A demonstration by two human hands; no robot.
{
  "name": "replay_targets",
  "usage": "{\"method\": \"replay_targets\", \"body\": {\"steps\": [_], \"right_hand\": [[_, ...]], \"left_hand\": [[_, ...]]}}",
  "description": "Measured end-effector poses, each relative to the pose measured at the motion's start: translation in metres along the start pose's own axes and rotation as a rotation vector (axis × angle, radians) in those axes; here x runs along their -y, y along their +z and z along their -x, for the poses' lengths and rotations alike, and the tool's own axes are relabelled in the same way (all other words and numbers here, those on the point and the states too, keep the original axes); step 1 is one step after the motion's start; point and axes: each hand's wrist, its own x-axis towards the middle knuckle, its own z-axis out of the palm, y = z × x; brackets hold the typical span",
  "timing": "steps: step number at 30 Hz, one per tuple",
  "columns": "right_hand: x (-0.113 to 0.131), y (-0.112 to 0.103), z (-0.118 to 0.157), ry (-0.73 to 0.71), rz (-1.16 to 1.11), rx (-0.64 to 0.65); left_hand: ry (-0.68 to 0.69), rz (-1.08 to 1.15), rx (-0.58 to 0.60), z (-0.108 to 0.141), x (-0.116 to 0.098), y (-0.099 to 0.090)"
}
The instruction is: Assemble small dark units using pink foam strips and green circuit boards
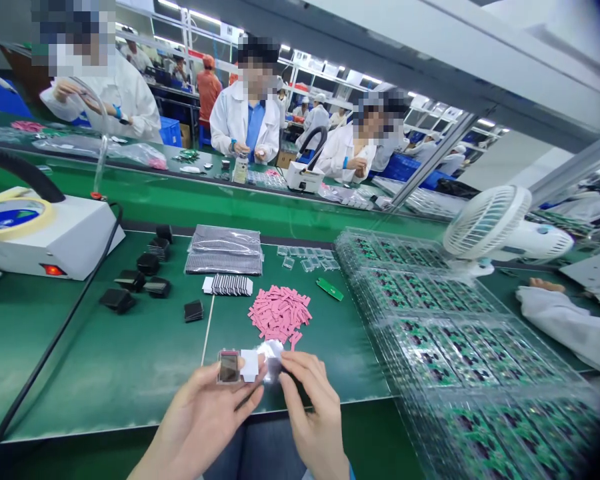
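Note:
In my left hand [205, 407] is a small dark display panel [229, 368] in a clear frame, pinched near the thumb. A white tab-like piece [250, 365] sits beside the panel, over the same hand's fingers. My right hand [313, 407] has its thumb and fingers closed at the edge of a shiny, see-through film [271, 353], which lies against the white piece and the left fingertips. Just beyond both hands is a heap of pink strips [280, 312]. Whether the film is joined to the white piece, I cannot tell.
Small stacks of black squares [147, 263] stand at the left, near a white box [80, 230] with a cable. Bagged grey sheets [224, 250], a green circuit board [330, 289] and clear frames [310, 253] lie farther back. Stacked trays [380, 320] and a fan [490, 223] fill the right.

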Motion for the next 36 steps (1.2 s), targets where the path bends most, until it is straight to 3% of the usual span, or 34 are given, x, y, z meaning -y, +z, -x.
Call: {"method": "replay_targets", "body": {"steps": [3, 5, 8, 12, 15, 19, 27, 36], "right_hand": [[0.010, 0.009, 0.007, 0.245, -0.348, -0.012], [0.018, 0.018, 0.009, 0.329, -0.586, 0.013], [0.025, 0.030, 0.007, 0.395, -0.780, 0.030], [0.022, 0.029, 0.002, 0.398, -0.836, -0.021], [0.014, 0.016, 0.000, 0.338, -0.714, -0.101], [0.016, -0.004, -0.003, 0.174, -0.405, 0.012], [0.036, -0.005, -0.012, -0.304, 0.084, 0.054], [0.040, 0.000, -0.012, -0.366, 0.243, -0.025]], "left_hand": [[-0.045, 0.053, 0.033, 0.002, 0.008, 0.001], [-0.067, 0.072, 0.049, 0.001, 0.014, 0.002], [-0.087, 0.074, 0.076, 0.000, 0.021, 0.002], [-0.105, 0.060, 0.079, -0.001, 0.023, 0.003], [-0.071, 0.031, -0.010, 0.000, 0.022, 0.000], [0.052, -0.117, -0.129, 0.001, 0.022, -0.005], [0.112, -0.241, -0.104, 0.002, 0.020, -0.003], [0.127, -0.306, -0.086, -0.001, 0.015, -0.005]]}}
